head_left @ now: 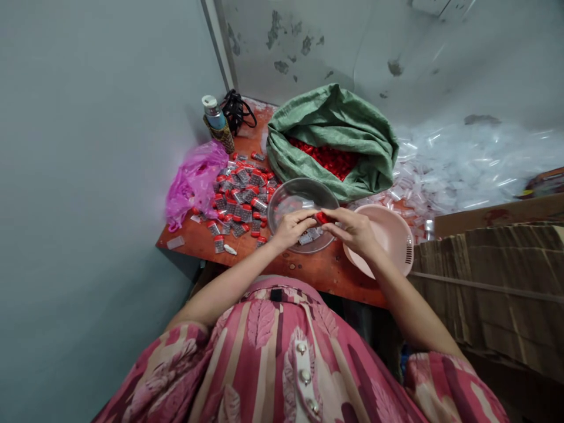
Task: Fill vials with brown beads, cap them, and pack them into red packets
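A small red plastic cap is pinched above a clear round bowl by the curled fingers of the right hand and the bent fingers of the left hand. A pale pink plastic basin sits just right of the bowl. A heap of red-capped clear tubes lies left, and a green woven sack of red caps behind. The worn orange tabletop ends close before the person; a grey wall bounds its left, flattened brown cardboard its right.
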`<state>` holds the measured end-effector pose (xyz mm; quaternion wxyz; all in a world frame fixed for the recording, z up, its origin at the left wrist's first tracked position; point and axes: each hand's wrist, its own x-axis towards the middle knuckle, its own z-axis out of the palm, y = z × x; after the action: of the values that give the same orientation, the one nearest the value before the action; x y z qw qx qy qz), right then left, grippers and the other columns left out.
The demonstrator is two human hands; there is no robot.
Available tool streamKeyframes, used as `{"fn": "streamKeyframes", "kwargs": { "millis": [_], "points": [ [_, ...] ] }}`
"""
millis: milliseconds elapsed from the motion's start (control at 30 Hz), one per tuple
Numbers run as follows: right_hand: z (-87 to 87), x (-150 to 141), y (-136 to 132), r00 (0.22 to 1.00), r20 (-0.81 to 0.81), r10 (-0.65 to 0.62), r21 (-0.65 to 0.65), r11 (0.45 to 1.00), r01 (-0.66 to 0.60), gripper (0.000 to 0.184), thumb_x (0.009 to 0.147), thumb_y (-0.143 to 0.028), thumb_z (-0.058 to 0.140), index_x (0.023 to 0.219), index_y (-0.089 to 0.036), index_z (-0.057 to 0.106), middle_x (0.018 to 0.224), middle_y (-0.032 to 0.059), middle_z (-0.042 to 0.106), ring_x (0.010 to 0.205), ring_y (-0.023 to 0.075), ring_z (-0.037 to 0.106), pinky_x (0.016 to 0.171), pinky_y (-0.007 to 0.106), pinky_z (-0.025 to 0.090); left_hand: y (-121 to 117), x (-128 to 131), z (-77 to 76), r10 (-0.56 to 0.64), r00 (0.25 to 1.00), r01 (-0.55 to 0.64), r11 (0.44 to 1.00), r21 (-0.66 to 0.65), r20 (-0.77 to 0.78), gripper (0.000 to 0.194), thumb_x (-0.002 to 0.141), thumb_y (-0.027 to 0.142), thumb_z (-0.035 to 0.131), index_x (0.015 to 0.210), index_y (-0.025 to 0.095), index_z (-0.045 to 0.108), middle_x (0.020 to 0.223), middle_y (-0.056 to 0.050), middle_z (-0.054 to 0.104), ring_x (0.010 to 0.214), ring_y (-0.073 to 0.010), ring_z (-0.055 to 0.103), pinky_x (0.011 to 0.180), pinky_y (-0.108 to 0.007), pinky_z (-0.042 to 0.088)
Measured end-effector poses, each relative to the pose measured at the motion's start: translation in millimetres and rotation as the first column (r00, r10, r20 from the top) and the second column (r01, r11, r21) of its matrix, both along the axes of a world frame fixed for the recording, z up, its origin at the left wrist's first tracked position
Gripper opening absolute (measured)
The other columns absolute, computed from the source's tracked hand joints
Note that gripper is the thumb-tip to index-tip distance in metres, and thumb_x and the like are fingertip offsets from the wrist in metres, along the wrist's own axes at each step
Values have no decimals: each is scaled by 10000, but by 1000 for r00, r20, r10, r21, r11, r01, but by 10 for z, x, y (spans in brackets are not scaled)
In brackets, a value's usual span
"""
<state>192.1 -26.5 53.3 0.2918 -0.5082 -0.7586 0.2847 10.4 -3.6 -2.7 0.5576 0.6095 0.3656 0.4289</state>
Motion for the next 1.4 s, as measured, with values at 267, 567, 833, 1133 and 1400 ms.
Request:
{"fn": "streamKeyframes", "kwargs": {
  "millis": [267, 567, 833, 1133, 1400],
  "points": [
    [-322, 92, -116, 535, -759, -370, -468, 882, -55, 253, 646, -335, 737, 868, -242, 660, 714, -20, 652, 611, 113, 592, 664, 270, 491, 34, 7, -100, 59, 987, -39, 991, -132, 147, 354, 752, 392, 606, 1029, 181, 669, 1028, -58, 680, 970, -203, 612, 934, -373, 434],
    [-247, -48, 9, 596, -696, -401, -663, 677, -319, 292, 678, -333, 685, 925, -180, 650, 927, 46, 647, 825, 170, 618, 743, 339, 525, -35, 44, -69, -43, 998, 51, 983, 178, -44, 270, 811, 304, 559, 1041, 214, 668, 1049, -77, 655, 1122, -206, 501, 982, -392, 394],
    [-442, -344, 25, 417, -738, -531, -642, 743, -190, 165, 631, -306, 700, 703, -168, 644, 710, 3, 628, 644, 132, 588, 684, 330, 532, 4, 15, -139, 52, 998, -41, 973, 226, -41, 248, 821, 282, 545, 1015, 200, 675, 1010, -76, 674, 1044, -194, 559, 962, -395, 413],
    [-787, -278, 366, 568, -672, -475, -708, 636, -306, 485, 703, -612, 564, 1023, -249, 578, 1026, 37, 644, 844, 182, 629, 754, 381, 521, 254, -196, -324, 91, 994, -88, 995, 50, -60, 297, 799, 354, 558, 1020, 188, 666, 1072, -70, 666, 1070, -202, 566, 977, -387, 404],
    [-1553, 0, 389, 854, 380, 355, -373, 904, -210, 245, 825, -200, 518, 1053, -160, 598, 1075, 105, 640, 983, 207, 577, 841, 329, 447, 846, -1001, -521, 528, 791, -475, 849, 231, -310, 458, 766, 450, 581, 1169, 234, 572, 1261, -46, 559, 1258, -219, 408, 1072, -430, 279]
  ]
}}
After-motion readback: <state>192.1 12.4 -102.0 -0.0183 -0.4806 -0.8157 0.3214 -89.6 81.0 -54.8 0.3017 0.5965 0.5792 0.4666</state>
